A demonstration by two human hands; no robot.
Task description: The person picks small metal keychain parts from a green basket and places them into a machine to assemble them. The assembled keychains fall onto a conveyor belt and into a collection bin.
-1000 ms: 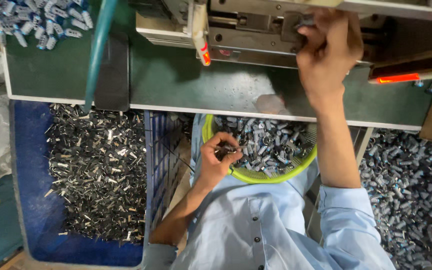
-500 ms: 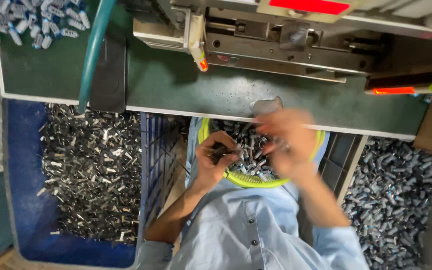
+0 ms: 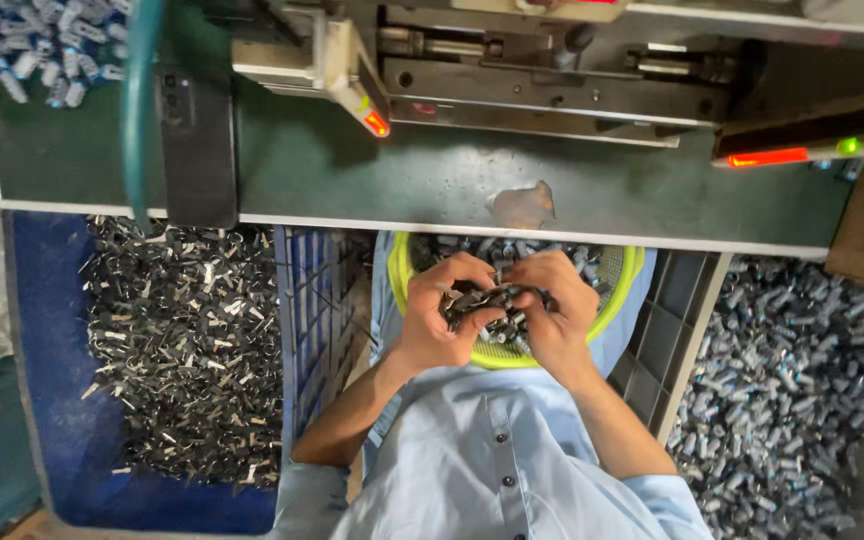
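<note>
The left hand [image 3: 444,318] curls around a cluster of small dark metal parts [image 3: 485,303], fingers bent and closed on them. The right hand [image 3: 554,308], at its 3 o'clock, pinches into the same cluster with thumb and fingertips, the two hands touching. Both sit over a round yellow-green mesh basket [image 3: 614,290] holding more such pieces, in the person's lap. At 12 o'clock runs the green metal machine table [image 3: 432,180] with a grey steel press fixture [image 3: 542,85]. At 9 o'clock a blue plastic crate [image 3: 47,400] holds shiny metal clips; at 3 o'clock lies a heap of grey cylindrical parts [image 3: 792,380].
</note>
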